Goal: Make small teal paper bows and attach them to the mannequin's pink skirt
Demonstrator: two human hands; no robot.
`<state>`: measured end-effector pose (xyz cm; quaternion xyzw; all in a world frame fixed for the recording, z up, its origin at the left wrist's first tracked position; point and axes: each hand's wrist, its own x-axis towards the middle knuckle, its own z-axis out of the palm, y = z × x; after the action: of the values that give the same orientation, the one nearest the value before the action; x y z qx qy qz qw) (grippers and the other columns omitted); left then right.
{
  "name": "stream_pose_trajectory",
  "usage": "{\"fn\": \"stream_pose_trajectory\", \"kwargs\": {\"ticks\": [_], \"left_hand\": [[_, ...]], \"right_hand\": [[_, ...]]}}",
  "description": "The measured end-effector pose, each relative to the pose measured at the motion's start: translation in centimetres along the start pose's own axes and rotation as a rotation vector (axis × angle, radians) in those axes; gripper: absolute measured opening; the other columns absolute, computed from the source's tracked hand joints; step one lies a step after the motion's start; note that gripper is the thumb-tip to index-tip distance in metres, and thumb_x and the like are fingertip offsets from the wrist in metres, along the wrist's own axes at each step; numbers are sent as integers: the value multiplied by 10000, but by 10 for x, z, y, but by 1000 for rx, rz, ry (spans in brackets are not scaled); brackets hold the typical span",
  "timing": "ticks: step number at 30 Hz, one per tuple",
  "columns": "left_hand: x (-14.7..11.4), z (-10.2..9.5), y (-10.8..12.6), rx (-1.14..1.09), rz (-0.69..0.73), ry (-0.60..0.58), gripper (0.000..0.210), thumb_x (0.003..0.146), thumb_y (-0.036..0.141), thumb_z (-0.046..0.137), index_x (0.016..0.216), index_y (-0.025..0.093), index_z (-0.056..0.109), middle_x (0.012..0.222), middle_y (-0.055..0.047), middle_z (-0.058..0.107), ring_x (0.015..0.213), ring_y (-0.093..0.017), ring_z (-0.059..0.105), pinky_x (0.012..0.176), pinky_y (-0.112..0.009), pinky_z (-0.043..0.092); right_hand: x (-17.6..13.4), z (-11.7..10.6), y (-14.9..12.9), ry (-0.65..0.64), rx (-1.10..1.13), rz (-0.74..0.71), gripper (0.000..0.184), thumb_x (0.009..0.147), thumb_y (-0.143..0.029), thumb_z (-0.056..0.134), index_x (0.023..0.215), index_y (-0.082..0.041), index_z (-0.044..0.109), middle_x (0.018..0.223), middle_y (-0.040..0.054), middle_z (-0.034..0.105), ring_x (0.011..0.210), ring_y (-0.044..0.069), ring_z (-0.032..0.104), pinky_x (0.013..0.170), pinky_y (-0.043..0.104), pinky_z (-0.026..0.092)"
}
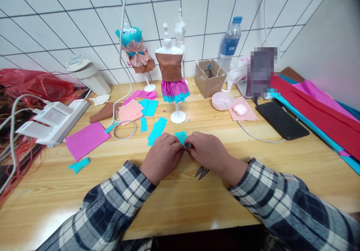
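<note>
Between my hands is a small piece of turquoise crepe paper [180,137], its near edge pinched in the fingers. My left hand [163,157] is closed at the paper's left side, with its fingertips partly hidden. From the right, my right hand [207,151] pinches the same piece with thumb and forefinger. Small scissors [201,172] lie under my right wrist, blades showing. Just beyond the hands stands a mini dress form [169,65] in a brown top and a magenta skirt with turquoise trim. Cut turquoise strips [157,131] rest to the left of the paper.
Magenta paper [87,140], peach paper [131,111] and a coiled cable [125,130] lie left, near a power strip [60,121]. At the back are a decorated form [137,52], cardboard box [209,79] and bottle [231,42]. Rightward are a pink bowl [223,101] and phone [282,119].
</note>
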<state>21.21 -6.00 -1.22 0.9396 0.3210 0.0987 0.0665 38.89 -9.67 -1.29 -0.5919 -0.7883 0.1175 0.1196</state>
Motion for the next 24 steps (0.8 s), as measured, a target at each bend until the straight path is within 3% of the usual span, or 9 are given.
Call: {"fn": "stream_pose_trajectory", "kwargs": {"ticks": [11, 19, 24], "left_hand": [[-4, 4, -4, 1, -53, -31, 212, 928, 256, 480, 955, 201, 682, 833, -48, 674, 853, -216, 574, 789, -380, 438], [-2, 0, -1, 17, -11, -3, 227, 927, 218, 465, 871, 193, 684, 893, -61, 652, 908, -213, 549, 831, -380, 435], [-3, 2, -3, 39, -33, -30, 242, 930, 230, 464, 839, 187, 684, 795, -53, 663, 837, -217, 568, 787, -384, 443]], "right_hand": [[1, 2, -2, -38, -17, -15, 194, 915, -249, 473, 878, -204, 658, 860, 20, 641, 789, 160, 601, 627, 269, 354], [3, 2, 1, -19, 1, -5, 137, 886, -234, 520, 937, -230, 647, 868, 5, 635, 790, 155, 602, 638, 261, 366], [3, 3, 2, -37, 2, -20, 136, 894, -256, 522, 887, -233, 656, 862, 2, 636, 805, 157, 605, 654, 263, 368]]}}
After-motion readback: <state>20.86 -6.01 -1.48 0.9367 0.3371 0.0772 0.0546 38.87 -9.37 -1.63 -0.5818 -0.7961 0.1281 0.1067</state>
